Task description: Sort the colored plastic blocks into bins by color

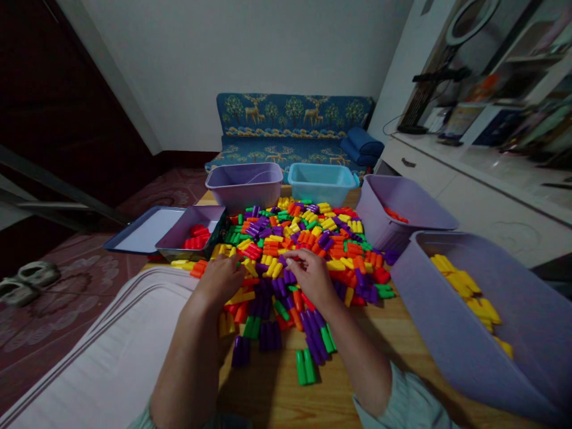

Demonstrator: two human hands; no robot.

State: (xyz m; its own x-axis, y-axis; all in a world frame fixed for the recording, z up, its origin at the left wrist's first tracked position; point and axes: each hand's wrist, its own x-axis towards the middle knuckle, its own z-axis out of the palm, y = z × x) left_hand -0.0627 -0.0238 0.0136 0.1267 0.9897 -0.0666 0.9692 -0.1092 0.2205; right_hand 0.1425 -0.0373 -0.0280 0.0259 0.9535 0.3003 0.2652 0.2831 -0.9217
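A heap of small plastic pieces [306,239] in yellow, orange, red, green and purple covers the wooden table [344,369]; many look like joined pairs of short tubes. My left hand [222,279] rests at the left of the heap, fingers curled down; whatever they hold is hidden. My right hand [310,275] reaches into the middle, thumb and forefinger closed at a purple piece [283,260]. Close to me lie a green piece [306,367] and a purple piece [241,351].
At right, one purple bin [451,333] holds yellow pieces and another [379,220] a few red ones. A purple bin [245,186] and a blue bin [322,183] stand behind. Red pieces lie in a left box [213,217]. A white lid-like surface [111,351] lies front left.
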